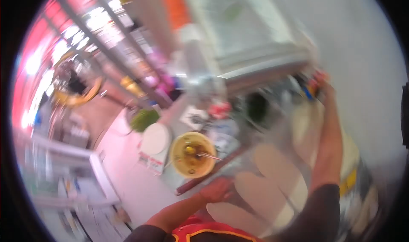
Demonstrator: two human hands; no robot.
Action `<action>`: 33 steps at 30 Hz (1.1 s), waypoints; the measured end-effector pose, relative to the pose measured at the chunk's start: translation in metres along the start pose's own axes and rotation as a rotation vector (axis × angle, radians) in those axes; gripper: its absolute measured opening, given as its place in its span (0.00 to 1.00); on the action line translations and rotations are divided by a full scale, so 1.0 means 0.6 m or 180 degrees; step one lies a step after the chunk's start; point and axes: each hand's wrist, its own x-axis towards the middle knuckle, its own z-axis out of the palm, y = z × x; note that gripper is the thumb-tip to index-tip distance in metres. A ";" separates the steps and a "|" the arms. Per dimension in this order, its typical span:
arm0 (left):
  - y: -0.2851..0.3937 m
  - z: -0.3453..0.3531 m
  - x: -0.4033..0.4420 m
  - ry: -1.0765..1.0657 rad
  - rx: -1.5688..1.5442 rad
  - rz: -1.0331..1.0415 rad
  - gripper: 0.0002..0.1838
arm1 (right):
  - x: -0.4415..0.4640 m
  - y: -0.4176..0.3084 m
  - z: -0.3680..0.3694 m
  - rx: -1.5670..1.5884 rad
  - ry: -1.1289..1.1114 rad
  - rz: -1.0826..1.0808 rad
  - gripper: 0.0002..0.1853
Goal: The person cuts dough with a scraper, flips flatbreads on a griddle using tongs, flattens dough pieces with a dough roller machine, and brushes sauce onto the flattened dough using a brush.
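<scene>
Several pale, flat oval dough sheets lie on the grey work surface in front of me. My left hand rests low at the near edge of the dough, just below a thin brown rolling pin; blur hides its fingers. My right hand reaches to the far right, beside a small red, yellow and blue item I cannot make out. Whether it grips that item is smeared by motion. Left of the dough stands a yellow bowl of brownish-yellow liquid, with a light handle sticking out.
A white round-lidded container stands left of the bowl, with something green behind it. A dark-filled container sits at the back, below a large glass-topped case. Metal bars run along the left.
</scene>
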 end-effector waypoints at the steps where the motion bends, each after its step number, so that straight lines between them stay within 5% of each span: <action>1: -0.007 0.008 -0.003 0.0082 -0.0063 0.0082 0.29 | 0.037 0.024 -0.039 0.0679 -0.0287 -0.0022 0.15; 3: -0.001 0.003 -0.002 -0.0227 -0.0171 -0.0278 0.28 | 0.122 0.082 -0.126 0.0759 -0.0245 -0.0043 0.14; 6: 0.000 0.006 -0.002 -0.0119 -0.0214 -0.0220 0.26 | 0.119 0.059 -0.072 0.0004 0.1486 -0.0289 0.08; 7: -0.004 0.007 -0.002 -0.0029 -0.0196 -0.0091 0.26 | 0.152 0.093 -0.100 -0.0694 0.1369 -0.0799 0.09; 10: 0.002 0.008 -0.003 -0.0072 -0.0015 -0.0243 0.26 | 0.161 0.141 -0.107 -0.3335 0.0682 -0.4177 0.12; 14: -0.015 0.034 -0.018 -0.0214 -0.0083 -0.0135 0.27 | 0.146 0.177 -0.135 -0.4496 0.0571 -0.3410 0.18; 18: -0.034 0.053 -0.017 -0.0107 0.0154 -0.0017 0.29 | 0.012 0.041 -0.051 -0.3866 0.1869 -0.0585 0.23; 20: -0.029 0.063 -0.022 -0.0016 0.0113 -0.0073 0.30 | -0.019 0.034 -0.064 -0.0396 0.2196 -0.0760 0.21; 24: 0.018 -0.010 -0.009 0.0078 -0.0079 -0.0188 0.23 | -0.170 0.010 -0.123 0.1836 0.1425 -0.0433 0.14; 33: 0.012 -0.028 -0.041 0.0293 -0.0734 -0.0609 0.18 | -0.574 0.105 0.300 0.1075 0.1408 0.0186 0.11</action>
